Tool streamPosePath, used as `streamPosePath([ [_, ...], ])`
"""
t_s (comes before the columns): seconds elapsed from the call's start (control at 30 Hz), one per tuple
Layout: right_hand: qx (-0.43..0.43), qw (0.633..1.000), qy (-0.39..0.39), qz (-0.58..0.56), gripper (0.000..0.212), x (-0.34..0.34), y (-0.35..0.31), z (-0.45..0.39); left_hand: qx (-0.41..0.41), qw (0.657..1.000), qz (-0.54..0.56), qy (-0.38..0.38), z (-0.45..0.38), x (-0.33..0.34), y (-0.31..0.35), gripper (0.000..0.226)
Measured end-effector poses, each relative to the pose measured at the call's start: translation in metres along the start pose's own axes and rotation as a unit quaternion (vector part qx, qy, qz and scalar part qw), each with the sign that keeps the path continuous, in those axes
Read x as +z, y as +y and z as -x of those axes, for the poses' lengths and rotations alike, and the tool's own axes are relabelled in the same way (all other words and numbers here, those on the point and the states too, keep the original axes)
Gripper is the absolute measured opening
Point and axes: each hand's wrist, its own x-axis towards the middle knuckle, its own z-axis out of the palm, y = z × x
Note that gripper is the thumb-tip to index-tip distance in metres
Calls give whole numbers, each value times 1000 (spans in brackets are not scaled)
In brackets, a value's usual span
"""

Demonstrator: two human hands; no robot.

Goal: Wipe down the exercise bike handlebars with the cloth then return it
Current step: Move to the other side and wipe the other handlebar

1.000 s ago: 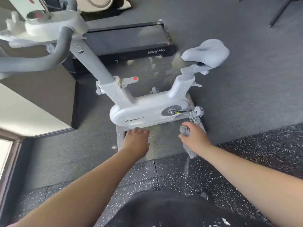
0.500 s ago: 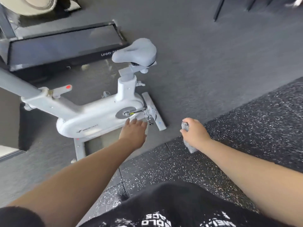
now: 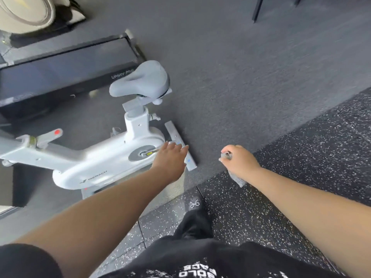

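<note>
A grey cloth (image 3: pixel 236 178) is held in the closed grip of the right hand (image 3: pixel 240 163): a small fold is seen protruding at the thumb side of the fist, and a longer tail is seen hanging out below the heel of the hand, over the edge where the speckled rubber mat (image 3: pixel 301 157) meets the grey carpet (image 3: pixel 241 77). The left hand (image 3: pixel 170 159) is held flat with its fingers extended and spread, with nothing held in its grip; it is seen in front of the rear of the white exercise bike (image 3: pixel 104 163), over the crank area and the rear stabiliser bar (image 3: pixel 185 155), though contact with them cannot be told. The cloth is thus kept well to the right of the bike body, apart from it, with a strip of bare carpet between the closed grip and the stabiliser bar. The grey saddle (image 3: pixel 140 79) is seen above and beyond the left hand, and a dark treadmill (image 3: pixel 60 67) is seen lying on the floor behind the bike. The handlebars are cut off by the left edge of the view, far to the left of the closed grip and the cloth. Black clothing with white lettering (image 3: pixel 200 263) fills the bottom of the view.
</note>
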Motion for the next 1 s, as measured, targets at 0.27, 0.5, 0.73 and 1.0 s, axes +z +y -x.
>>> streamPosePath([
  [0.27,7,999,-21,24,32,-65,3,-103,35,999,-11,23,-131,-42,-15,65],
  [0.5,38,999,25,28,30,-118,27,-184,37,998,-33,33,-232,-86,-27,64],
  [0.73,1,999,13,36,30,-168,48,-288,-37,996,-53,69,-345,-146,-53,68],
  [1.0,-89,993,-41,72,28,-234,61,-407,-188,980,16,59,-434,-166,-56,71],
])
